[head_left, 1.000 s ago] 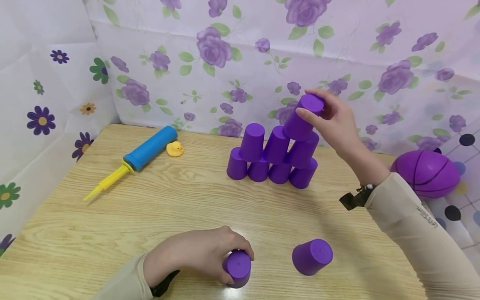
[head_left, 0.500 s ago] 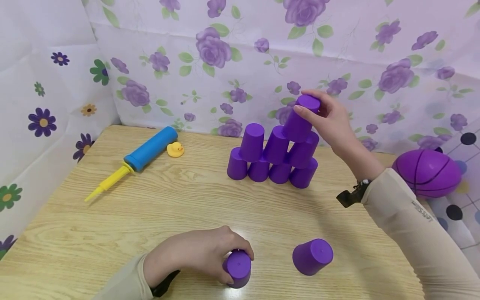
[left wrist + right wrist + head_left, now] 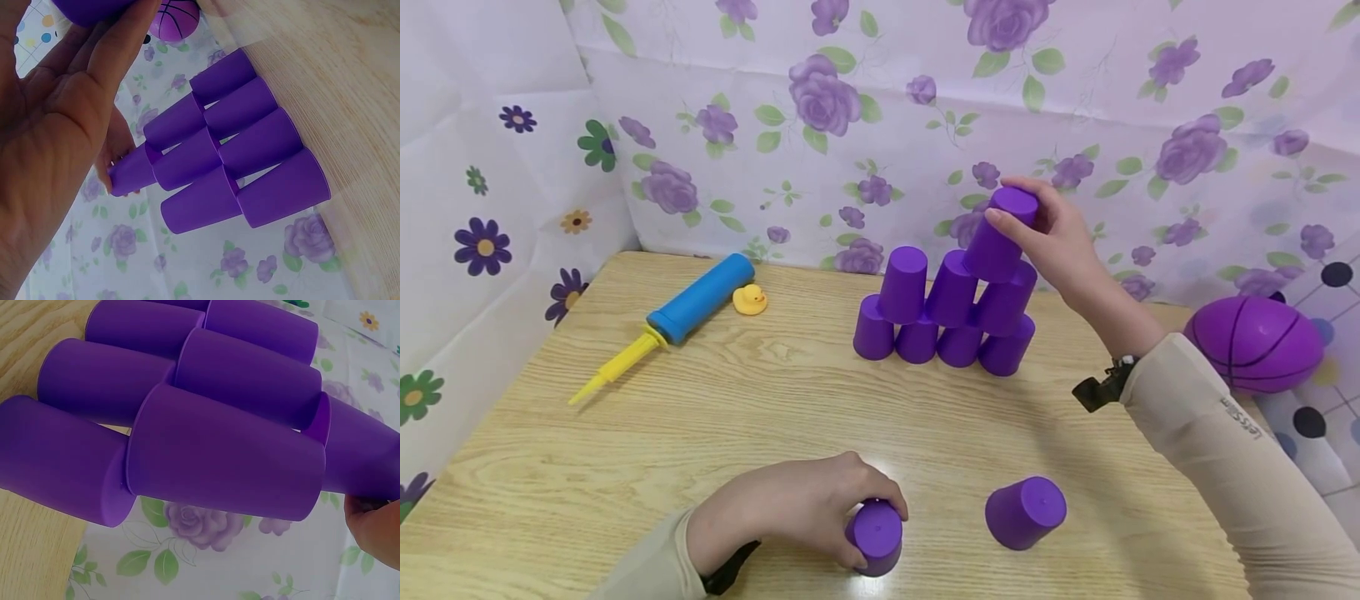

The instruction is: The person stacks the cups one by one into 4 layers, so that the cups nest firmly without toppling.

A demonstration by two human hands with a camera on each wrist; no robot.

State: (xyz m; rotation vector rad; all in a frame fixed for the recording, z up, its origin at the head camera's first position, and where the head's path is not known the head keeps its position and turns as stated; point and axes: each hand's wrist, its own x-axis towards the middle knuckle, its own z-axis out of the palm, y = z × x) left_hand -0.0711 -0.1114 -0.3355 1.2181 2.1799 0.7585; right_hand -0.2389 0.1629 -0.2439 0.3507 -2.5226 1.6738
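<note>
Purple cups stand upside down in a pyramid at the back of the table, several in the bottom row (image 3: 916, 343) and three in the row above (image 3: 951, 292). My right hand (image 3: 1063, 242) grips an upside-down purple cup (image 3: 992, 250) by its upper part, thumb in front. In the right wrist view this cup (image 3: 359, 447) overlaps the tops of two second-row cups, its rim right at them. Near the front edge, my left hand (image 3: 808, 504) holds another upside-down purple cup (image 3: 877, 533), thumb and fingers round its sides. One more upside-down purple cup (image 3: 1025, 512) stands right of it, untouched.
A blue and yellow hand pump (image 3: 700, 296) lies at the back left, with a yellow rubber duck (image 3: 749, 299) beside it. A purple ball (image 3: 1255, 344) with black lines sits at the right edge. Flowered cloth (image 3: 745, 167) hangs behind the wooden table (image 3: 737, 400).
My right hand has shifted slightly left with its cup over the second row. The left hand, its cup and the pyramid's lower rows have stayed put.
</note>
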